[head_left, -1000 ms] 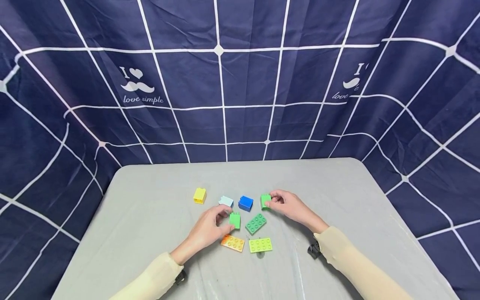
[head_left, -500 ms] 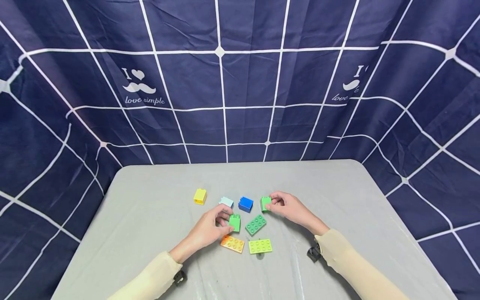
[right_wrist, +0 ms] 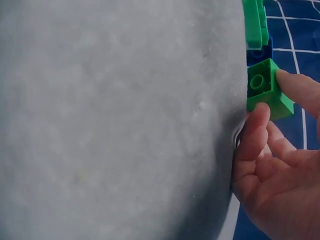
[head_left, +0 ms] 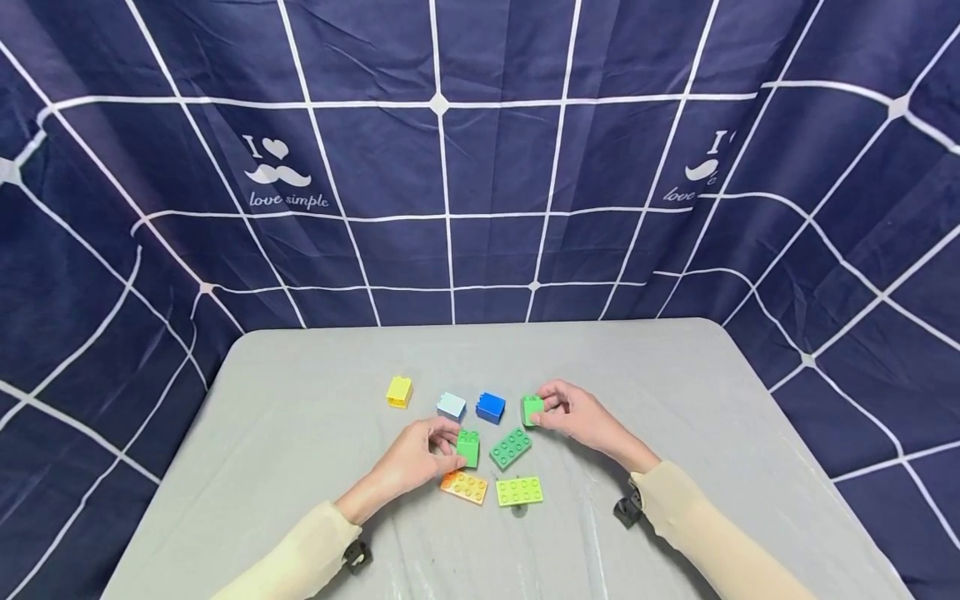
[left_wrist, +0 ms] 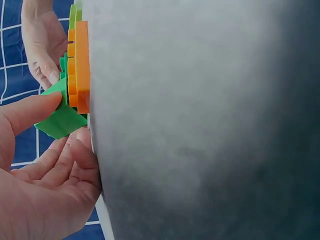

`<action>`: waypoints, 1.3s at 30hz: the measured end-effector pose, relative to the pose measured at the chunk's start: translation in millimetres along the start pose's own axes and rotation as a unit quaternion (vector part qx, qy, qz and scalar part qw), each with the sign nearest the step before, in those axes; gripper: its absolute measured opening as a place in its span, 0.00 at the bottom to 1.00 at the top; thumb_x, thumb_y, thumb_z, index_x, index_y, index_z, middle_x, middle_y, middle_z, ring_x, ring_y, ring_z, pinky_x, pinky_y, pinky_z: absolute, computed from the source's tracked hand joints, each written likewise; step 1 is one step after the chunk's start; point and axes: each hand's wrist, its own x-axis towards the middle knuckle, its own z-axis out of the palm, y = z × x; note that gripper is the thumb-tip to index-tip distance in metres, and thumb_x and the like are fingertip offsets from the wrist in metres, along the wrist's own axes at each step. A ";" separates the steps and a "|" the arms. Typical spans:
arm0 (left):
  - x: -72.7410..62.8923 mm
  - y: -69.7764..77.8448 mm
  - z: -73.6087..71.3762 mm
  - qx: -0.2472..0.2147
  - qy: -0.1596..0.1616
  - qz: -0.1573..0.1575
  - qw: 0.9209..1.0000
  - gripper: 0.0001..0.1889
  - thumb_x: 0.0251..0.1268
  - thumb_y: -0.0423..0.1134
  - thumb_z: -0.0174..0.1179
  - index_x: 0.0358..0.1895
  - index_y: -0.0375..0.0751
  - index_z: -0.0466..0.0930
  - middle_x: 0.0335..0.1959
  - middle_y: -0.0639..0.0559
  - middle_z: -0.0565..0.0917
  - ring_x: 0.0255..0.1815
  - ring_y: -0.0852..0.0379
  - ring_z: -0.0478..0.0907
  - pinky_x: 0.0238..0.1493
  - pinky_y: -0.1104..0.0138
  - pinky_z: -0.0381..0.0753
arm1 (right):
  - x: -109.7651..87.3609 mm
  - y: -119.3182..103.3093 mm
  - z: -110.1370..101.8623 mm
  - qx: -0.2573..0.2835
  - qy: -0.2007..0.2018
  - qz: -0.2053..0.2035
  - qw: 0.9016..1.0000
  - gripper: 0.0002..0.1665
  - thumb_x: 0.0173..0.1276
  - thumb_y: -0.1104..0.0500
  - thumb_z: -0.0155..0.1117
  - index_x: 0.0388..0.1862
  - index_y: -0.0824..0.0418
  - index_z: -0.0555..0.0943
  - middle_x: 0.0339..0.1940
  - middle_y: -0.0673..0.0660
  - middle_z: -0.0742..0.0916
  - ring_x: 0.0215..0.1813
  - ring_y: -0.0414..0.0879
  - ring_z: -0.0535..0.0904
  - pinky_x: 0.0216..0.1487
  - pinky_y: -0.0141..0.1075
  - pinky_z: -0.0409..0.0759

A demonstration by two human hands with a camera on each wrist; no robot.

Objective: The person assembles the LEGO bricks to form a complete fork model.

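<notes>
My left hand (head_left: 416,457) pinches a bright green building brick (head_left: 468,448) between thumb and fingers, its studs facing up and away. In the left wrist view the thumb presses one side of this brick (left_wrist: 61,112). My right hand (head_left: 585,419) pinches a second green brick (head_left: 532,410) by its right side. The right wrist view shows that brick (right_wrist: 272,92) tilted, its hollow underside visible. Between the hands lies a flat darker green brick (head_left: 511,449). Just below the left hand's brick is an orange brick (head_left: 463,487), with a lime brick (head_left: 519,492) beside it.
Behind the hands, a yellow brick (head_left: 399,392), a light blue brick (head_left: 452,407) and a blue brick (head_left: 491,408) lie apart on the grey-covered table (head_left: 315,375). A dark blue gridded curtain (head_left: 487,167) surrounds the table's back and sides.
The left hand has moved slightly toward the person and tipped its green brick, so more studs show and the light blue brick is uncovered. The right hand's brick has shifted slightly nearer too.
</notes>
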 end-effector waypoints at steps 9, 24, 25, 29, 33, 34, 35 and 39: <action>-0.4 -2.1 -1.4 -0.003 0.005 0.003 1.000 0.17 0.64 0.30 0.78 0.54 0.34 0.87 0.40 0.53 0.85 0.39 0.55 0.78 0.40 0.67 0.76 | -3.6 -2.4 0.3 0.021 -0.012 0.010 1.000 0.32 0.71 0.59 0.76 0.66 0.75 0.78 0.48 0.58 0.86 0.39 0.47 0.76 0.37 0.33 0.76; -13.3 -13.1 -14.9 0.010 0.089 -0.004 0.996 0.18 0.57 0.25 0.80 0.49 0.43 0.89 0.35 0.51 0.82 0.35 0.55 0.74 0.35 0.67 0.72 | -12.3 -1.8 0.6 0.029 -0.012 0.015 0.999 0.25 0.72 0.57 0.77 0.62 0.68 0.80 0.50 0.59 0.85 0.40 0.48 0.77 0.36 0.33 0.77; -14.2 -14.0 -15.6 0.010 0.089 -0.006 0.996 0.18 0.57 0.25 0.80 0.49 0.43 0.89 0.34 0.51 0.82 0.34 0.55 0.74 0.34 0.68 0.72 | -13.4 -2.1 0.9 0.031 -0.007 0.020 0.999 0.25 0.72 0.57 0.77 0.62 0.67 0.80 0.51 0.59 0.85 0.39 0.48 0.77 0.34 0.34 0.76; -17.2 -16.7 -18.5 0.008 0.087 -0.016 0.996 0.17 0.56 0.24 0.80 0.47 0.43 0.89 0.33 0.51 0.81 0.34 0.55 0.74 0.35 0.68 0.72 | -16.1 -3.0 5.2 0.044 0.014 0.021 0.999 0.26 0.72 0.58 0.77 0.62 0.68 0.79 0.52 0.61 0.85 0.38 0.46 0.78 0.32 0.33 0.76; -19.5 -16.5 -20.9 0.003 0.084 -0.018 0.996 0.17 0.56 0.23 0.79 0.47 0.40 0.87 0.33 0.51 0.80 0.33 0.56 0.74 0.36 0.68 0.74 | -19.0 -4.8 10.5 0.058 0.021 0.006 0.998 0.26 0.73 0.60 0.76 0.63 0.70 0.79 0.50 0.60 0.85 0.36 0.43 0.78 0.31 0.31 0.74; -20.0 -16.3 -21.5 0.001 0.084 -0.018 0.996 0.17 0.56 0.23 0.78 0.47 0.40 0.87 0.33 0.51 0.80 0.33 0.56 0.75 0.36 0.68 0.74 | -19.9 -5.5 11.1 0.059 0.022 0.004 0.998 0.26 0.73 0.60 0.76 0.63 0.70 0.78 0.49 0.60 0.86 0.35 0.43 0.77 0.31 0.31 0.74; -20.5 -16.0 -22.1 0.000 0.085 -0.018 0.996 0.17 0.57 0.23 0.78 0.47 0.39 0.87 0.33 0.51 0.80 0.33 0.56 0.75 0.36 0.68 0.74 | -20.6 -6.0 11.6 0.061 0.024 0.001 0.998 0.26 0.73 0.61 0.75 0.63 0.71 0.78 0.48 0.59 0.86 0.35 0.42 0.77 0.31 0.30 0.73; -22.5 -15.7 -23.9 -0.007 0.086 -0.014 0.996 0.17 0.57 0.23 0.78 0.48 0.37 0.86 0.34 0.51 0.81 0.34 0.56 0.75 0.36 0.69 0.75 | -23.4 -7.5 12.3 0.071 0.036 -0.008 0.997 0.26 0.72 0.62 0.75 0.64 0.72 0.77 0.47 0.58 0.86 0.35 0.40 0.77 0.31 0.29 0.73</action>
